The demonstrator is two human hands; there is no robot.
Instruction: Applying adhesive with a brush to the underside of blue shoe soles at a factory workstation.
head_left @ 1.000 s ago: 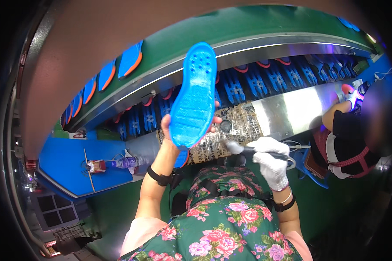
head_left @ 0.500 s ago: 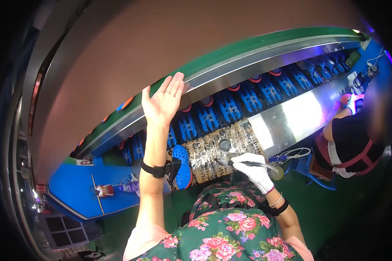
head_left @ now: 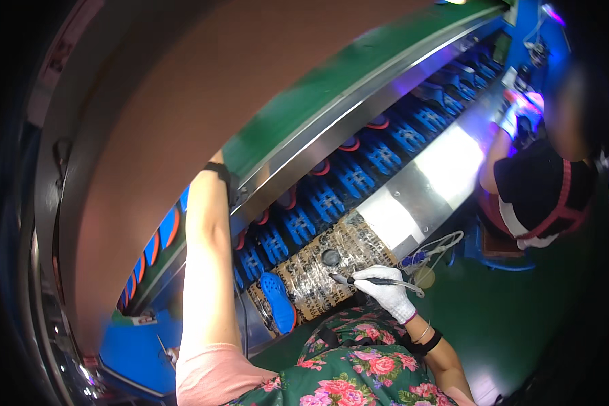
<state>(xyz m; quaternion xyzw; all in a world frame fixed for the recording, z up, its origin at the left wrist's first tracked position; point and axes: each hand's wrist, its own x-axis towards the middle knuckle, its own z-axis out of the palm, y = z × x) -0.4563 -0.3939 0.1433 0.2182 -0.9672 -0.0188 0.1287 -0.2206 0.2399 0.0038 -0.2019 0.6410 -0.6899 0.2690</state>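
My left arm reaches far forward, and the brown panel (head_left: 183,68) hides the fingers of my left hand (head_left: 216,158). Only the part by the wrist shows, above a black strap. My right hand (head_left: 386,287), in a white glove, is closed round a slim dark brush (head_left: 375,280). Its tip points left, over the tape-covered cardboard (head_left: 311,284), and a pale tube trails from its rear. Left of the brush lies a blue clog (head_left: 277,301) with a holed top and orange-red sole edge. A round dark disc (head_left: 331,258) sits on the cardboard above the brush tip.
Beyond the cardboard runs a row of blue shoe parts (head_left: 328,201), behind which is a metal rail (head_left: 345,122). More orange-edged blue soles (head_left: 152,249) stand on the green belt (head_left: 271,132) at left. A co-worker (head_left: 534,172) sits at right under purple light.
My left hand, open and palm up before, has moved forward and left under the brown panel. The view has turned and shifted. My right hand still holds the brush; the clog remains on the cardboard.
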